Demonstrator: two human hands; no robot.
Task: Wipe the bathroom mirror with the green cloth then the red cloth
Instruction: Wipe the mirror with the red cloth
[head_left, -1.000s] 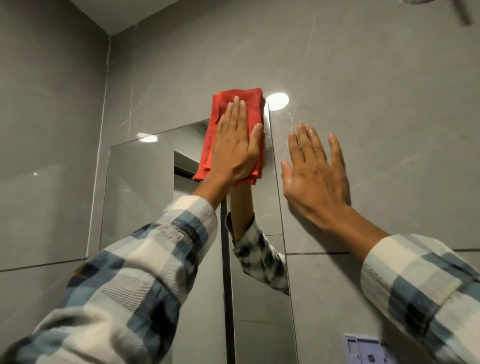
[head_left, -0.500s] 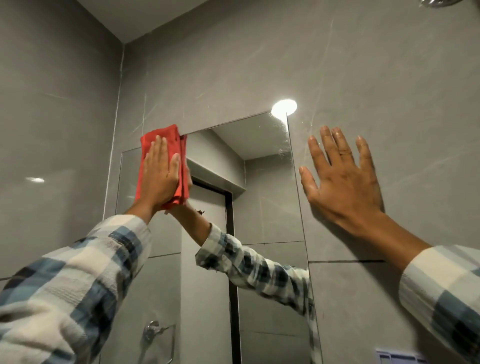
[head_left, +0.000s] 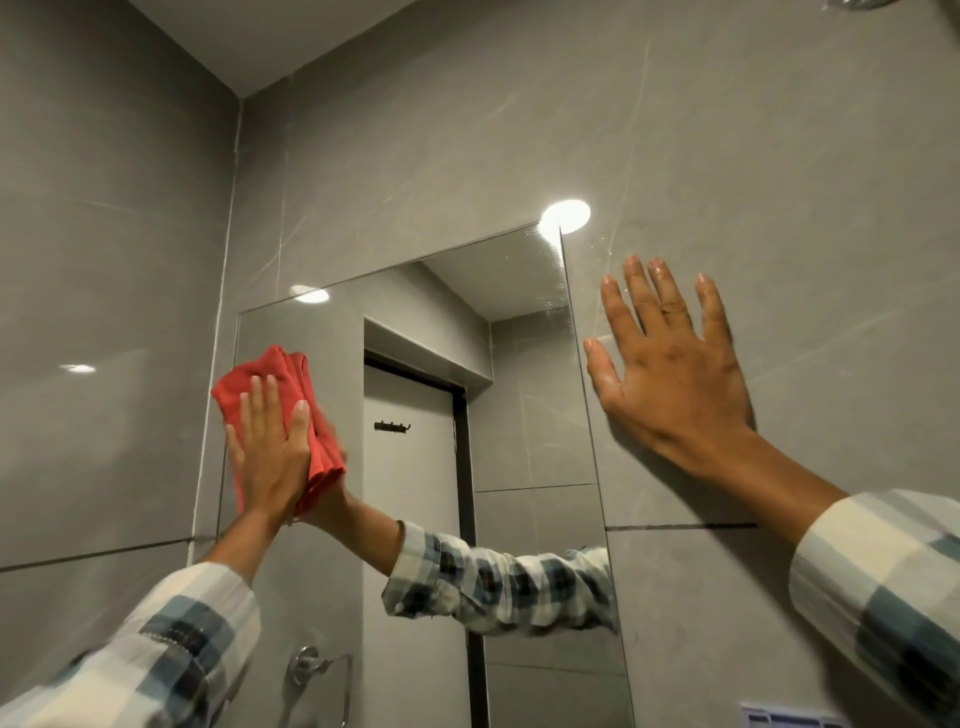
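The frameless bathroom mirror hangs on the grey tiled wall. My left hand lies flat on a folded red cloth and presses it against the mirror's left edge, near the upper left corner. My right hand rests flat with fingers spread on the wall tile just right of the mirror's right edge and holds nothing. No green cloth is in view.
The mirror reflects a door with a hook rail and my plaid sleeve. A chrome towel ring shows at the mirror's lower left. A white wall plate sits at the bottom right. The side wall meets the mirror wall at the left.
My left hand slid the red cloth from the mirror's top right corner across to its left edge and a little downward. My right hand stayed flat on the wall.
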